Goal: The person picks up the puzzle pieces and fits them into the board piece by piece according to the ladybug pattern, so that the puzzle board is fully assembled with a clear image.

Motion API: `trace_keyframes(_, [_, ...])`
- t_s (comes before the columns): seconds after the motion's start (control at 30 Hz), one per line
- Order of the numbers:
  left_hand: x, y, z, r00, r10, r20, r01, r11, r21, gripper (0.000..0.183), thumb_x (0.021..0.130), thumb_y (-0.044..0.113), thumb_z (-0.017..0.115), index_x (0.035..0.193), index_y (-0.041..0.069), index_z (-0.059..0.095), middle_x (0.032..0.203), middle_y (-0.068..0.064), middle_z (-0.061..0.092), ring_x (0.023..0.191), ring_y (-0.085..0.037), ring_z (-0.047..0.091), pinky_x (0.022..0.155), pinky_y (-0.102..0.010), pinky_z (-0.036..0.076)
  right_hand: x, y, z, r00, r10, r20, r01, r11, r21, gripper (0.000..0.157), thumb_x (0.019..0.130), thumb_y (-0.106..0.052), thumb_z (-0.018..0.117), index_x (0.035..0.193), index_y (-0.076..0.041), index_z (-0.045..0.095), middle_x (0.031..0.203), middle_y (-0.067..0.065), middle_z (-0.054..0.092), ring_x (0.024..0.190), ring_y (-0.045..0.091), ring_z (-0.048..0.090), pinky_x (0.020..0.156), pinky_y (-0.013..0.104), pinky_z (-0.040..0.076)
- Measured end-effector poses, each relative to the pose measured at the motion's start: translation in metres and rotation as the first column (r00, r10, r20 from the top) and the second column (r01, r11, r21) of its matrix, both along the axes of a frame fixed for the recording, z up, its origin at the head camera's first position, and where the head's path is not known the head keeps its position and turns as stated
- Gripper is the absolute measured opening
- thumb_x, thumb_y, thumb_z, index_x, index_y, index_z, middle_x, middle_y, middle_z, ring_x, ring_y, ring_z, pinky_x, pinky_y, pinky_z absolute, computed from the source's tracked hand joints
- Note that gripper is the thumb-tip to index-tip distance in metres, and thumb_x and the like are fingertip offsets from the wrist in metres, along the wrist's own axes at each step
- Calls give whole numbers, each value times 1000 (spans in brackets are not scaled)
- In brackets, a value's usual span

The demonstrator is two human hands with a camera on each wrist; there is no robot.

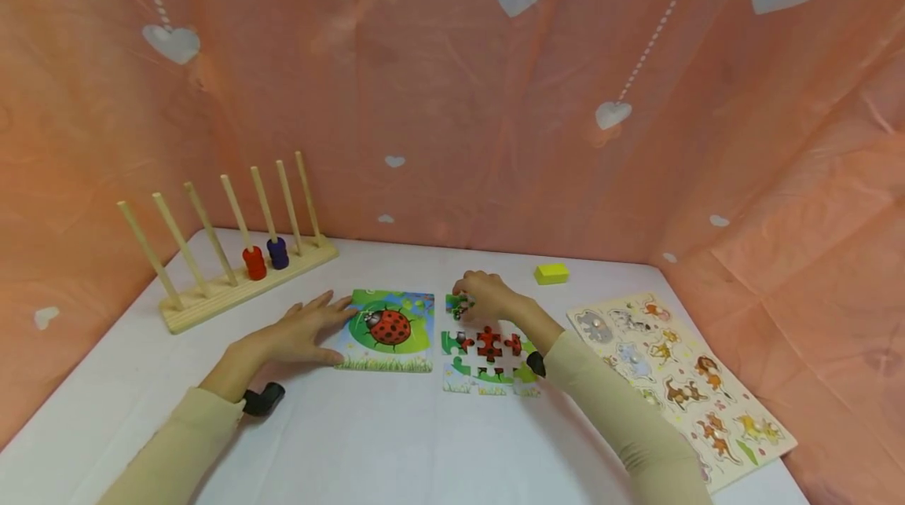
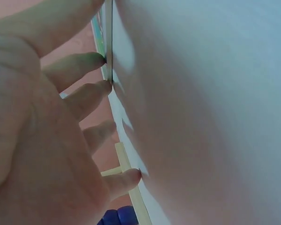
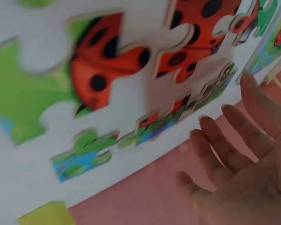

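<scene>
A square ladybug picture board [image 1: 390,327] lies flat on the white table. My left hand [image 1: 302,331] is spread along its left side, with fingertips at the edge. In the left wrist view, the thumb and nearby fingers [image 2: 75,68] meet the board's thin edge [image 2: 109,42]. To the right, several ladybug jigsaw pieces [image 1: 489,344] lie in loose rows with gaps between them. My right hand [image 1: 491,295] is over the far row and hides part of it. In the right wrist view, its loosely bent fingers [image 3: 225,145] stand beside the top-row pieces [image 3: 150,124], nothing gripped.
A wooden peg stand [image 1: 247,285] with a red bead stack [image 1: 254,263] and a blue one [image 1: 278,254] is at the back left. Behind the pieces sits a yellow block [image 1: 551,274]. An animal peg puzzle board [image 1: 679,387] lies at the right, partly under the right sleeve.
</scene>
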State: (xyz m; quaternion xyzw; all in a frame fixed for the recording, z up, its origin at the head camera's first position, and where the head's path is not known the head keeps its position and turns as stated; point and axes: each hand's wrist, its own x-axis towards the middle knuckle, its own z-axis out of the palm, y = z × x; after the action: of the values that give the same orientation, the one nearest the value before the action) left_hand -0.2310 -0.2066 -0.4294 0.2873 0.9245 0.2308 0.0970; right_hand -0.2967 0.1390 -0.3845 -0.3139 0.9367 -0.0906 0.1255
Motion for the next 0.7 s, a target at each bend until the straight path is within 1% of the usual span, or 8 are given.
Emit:
trace_keyframes(0.03, [0, 0, -1, 1000, -1, 3, 1, 1000, 4, 86, 81, 43, 80, 147, 0, 46, 159, -25, 28, 145, -54, 11, 102, -82, 10, -3, -2, -4, 1000, 19, -19, -19, 1000, -6, 43, 87, -14, 78, 126, -2, 64, 114, 13, 59, 108, 33, 57, 94, 52, 45])
trace_keyframes(0.17, [-1, 0, -3, 1000, -10, 2, 10, 999, 33, 86, 80, 41, 81, 146, -2, 47, 160, -23, 26, 146, -52, 8, 104, -80, 10, -8, -8, -7, 1000, 3, 14, -3, 1000, -15, 45, 86, -10, 78, 128, -1, 62, 114, 14, 57, 110, 33, 56, 96, 53, 42])
trace_keyframes(0.3, [-3, 1, -4, 1000, -17, -4, 17, 998, 56, 85, 78, 37, 84, 144, -3, 49, 157, -23, 33, 145, -53, 11, 105, -79, 11, -10, -10, -5, 998, -24, 53, 26, 999, -32, 49, 85, -4, 78, 130, 0, 59, 116, 15, 58, 112, 34, 56, 100, 59, 38])
trace_keyframes(0.47, [-6, 0, -6, 1000, -13, -20, 14, 998, 66, 82, 76, 35, 86, 142, -1, 52, 154, -22, 38, 144, -54, 16, 105, -79, 13, -15, -9, -8, 999, -34, 38, 36, 999, -41, 46, 83, -5, 80, 126, -3, 62, 112, 12, 63, 109, 31, 58, 99, 57, 39])
trace_keyframes(0.7, [-5, -1, -4, 1000, 9, -12, -8, 995, 97, 81, 74, 36, 87, 140, 2, 54, 153, -31, 35, 142, -55, 19, 106, -77, 12, -20, -10, -9, 997, -39, 70, 42, 998, -52, 40, 83, -7, 81, 120, -4, 64, 108, 10, 64, 106, 29, 59, 99, 57, 40])
